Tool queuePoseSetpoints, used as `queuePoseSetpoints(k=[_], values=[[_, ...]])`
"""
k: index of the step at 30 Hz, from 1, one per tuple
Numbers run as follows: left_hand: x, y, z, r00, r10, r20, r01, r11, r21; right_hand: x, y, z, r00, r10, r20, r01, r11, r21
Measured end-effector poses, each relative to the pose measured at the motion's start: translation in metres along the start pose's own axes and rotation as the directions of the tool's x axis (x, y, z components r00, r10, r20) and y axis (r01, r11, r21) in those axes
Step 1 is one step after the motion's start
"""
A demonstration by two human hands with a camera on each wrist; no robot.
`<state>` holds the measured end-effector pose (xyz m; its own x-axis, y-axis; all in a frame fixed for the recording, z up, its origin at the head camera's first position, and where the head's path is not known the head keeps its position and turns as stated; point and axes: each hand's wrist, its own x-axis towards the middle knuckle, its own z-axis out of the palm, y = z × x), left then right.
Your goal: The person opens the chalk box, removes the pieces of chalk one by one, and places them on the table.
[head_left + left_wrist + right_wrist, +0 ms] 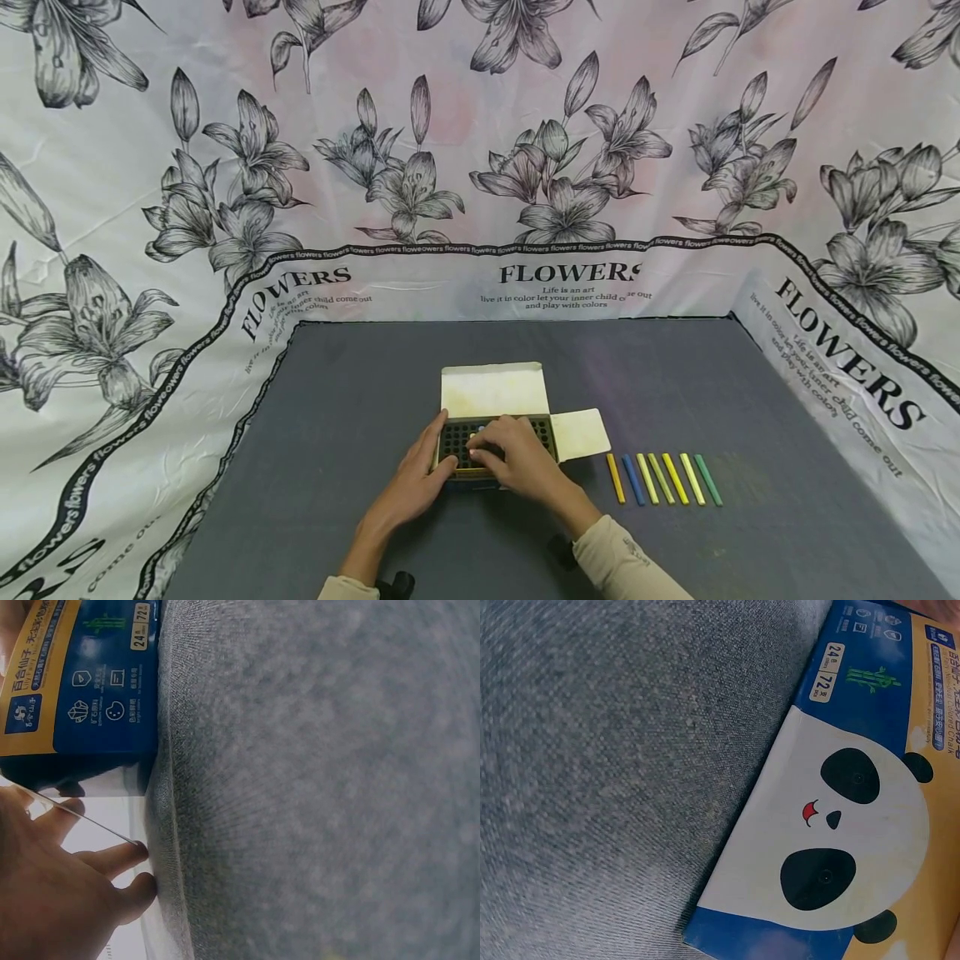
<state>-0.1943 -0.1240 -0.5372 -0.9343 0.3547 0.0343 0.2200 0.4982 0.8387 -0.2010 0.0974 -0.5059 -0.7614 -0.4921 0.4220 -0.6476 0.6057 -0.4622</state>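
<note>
An open chalk box (pixel 494 475) with a dark holder full of round holes (pixel 452 435) sits mid-table. My left hand (pixel 415 468) holds it at its left side, thumb near the front edge, fingers along the side. In the left wrist view, the fingers (pixel 120 859) of that hand lie by a thin flap beside the blue and yellow box (pixel 105 675). Over the holder, my right hand (pixel 517 454) pinches what looks like a small pale chalk stick, mostly hidden by the fingertips. The box front (pixel 877 840) in the right wrist view shows a panda.
Several chalk sticks (pixel 674 478), in orange, blue, yellow and green, lie in a row right of the box. Its lid (pixel 493 392) stands open at the back, and a side flap (pixel 581 434) extends right. A flower-printed cloth (pixel 570 287) encloses the grey table (pixel 360 367).
</note>
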Motion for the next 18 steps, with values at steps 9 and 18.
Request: queuePoseSetpoints(k=[9, 18], values=[[-0.0014, -0.0008, 0.0018, 1.0, -0.003, 0.003, 0.003, 1.0, -0.003, -0.0023, -0.0007, 0.0025, 0.998, 0.003, -0.067, 0.003, 0.997, 0.081], [-0.0014, 0.0021, 0.0008, 1.0, 0.002, -0.004, -0.002, 1.0, -0.007, -0.002, -0.0007, 0.0025, 0.992, 0.0, -0.125, 0.023, 0.983, 0.184]])
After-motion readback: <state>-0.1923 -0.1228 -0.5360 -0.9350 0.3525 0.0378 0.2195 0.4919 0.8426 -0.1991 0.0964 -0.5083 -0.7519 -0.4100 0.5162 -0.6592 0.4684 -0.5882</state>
